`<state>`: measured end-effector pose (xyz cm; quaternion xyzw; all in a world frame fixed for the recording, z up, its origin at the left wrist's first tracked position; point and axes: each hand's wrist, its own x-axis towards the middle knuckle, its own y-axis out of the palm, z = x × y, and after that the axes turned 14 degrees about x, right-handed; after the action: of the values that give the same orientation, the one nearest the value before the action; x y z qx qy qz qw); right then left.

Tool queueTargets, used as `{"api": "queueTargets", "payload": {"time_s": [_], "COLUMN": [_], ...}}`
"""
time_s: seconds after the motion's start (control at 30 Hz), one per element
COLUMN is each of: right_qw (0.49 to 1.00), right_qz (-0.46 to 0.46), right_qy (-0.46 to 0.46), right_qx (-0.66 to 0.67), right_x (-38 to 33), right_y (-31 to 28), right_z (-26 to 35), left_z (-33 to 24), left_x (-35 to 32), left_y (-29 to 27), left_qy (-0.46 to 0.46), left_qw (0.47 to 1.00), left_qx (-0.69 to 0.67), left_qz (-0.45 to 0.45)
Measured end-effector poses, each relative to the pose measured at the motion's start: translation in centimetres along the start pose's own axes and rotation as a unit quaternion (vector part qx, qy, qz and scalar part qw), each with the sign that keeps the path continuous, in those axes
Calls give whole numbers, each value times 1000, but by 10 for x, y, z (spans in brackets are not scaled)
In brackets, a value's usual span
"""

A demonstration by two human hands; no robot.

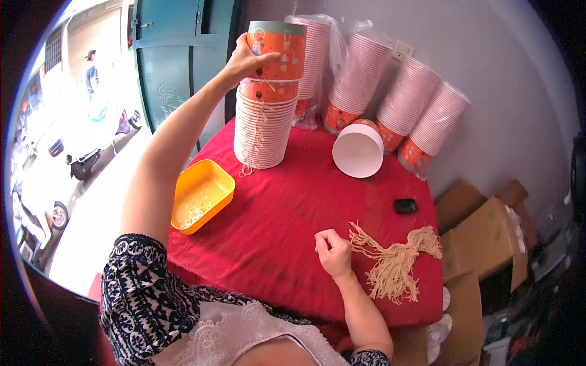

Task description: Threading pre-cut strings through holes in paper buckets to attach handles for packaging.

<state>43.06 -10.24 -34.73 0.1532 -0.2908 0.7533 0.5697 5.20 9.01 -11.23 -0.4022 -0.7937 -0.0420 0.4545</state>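
Note:
My left hand (243, 61) is wrapped round an orange paper bucket (284, 52) with a grey-green band at its top. That bucket sits upside down or upright, I cannot tell, on a tall stack of white-rimmed paper buckets (264, 137). Beige strings (257, 143) hang down the stack's front. Over the red cloth, my right hand (334, 253) is closed in a loose fist; what it holds, if anything, is hidden. Just right of it lies a bundle of beige cotton strings (397, 262). A yellow tray (220, 198) with small white bits stands beneath my left forearm.
A lone white-lined bucket (358, 151) lies on its side. Plastic-wrapped bucket stacks (361, 73) lean against the wall behind. A small black object (405, 206) sits near the right edge of the red-covered table (287, 244). Cardboard boxes (485, 244) stand beyond it. A doorway opens left.

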Motion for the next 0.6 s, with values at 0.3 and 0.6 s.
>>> {"api": "queueTargets", "payload": {"time_s": [0.3,0.6], "right_qw": [1000,999], "right_qz": [10,21], "right_qy": [14,17], "right_qx": [6,19], "right_x": [-2,-1], "right_y": [3,5], "right_z": [-2,-6], "left_z": [6,10], "left_x": [-4,-20], "left_y": [-4,0], "left_qy": [39,28], "left_qw": [997,994], "left_qx": [70,104], "left_qz": [-7,9]}}
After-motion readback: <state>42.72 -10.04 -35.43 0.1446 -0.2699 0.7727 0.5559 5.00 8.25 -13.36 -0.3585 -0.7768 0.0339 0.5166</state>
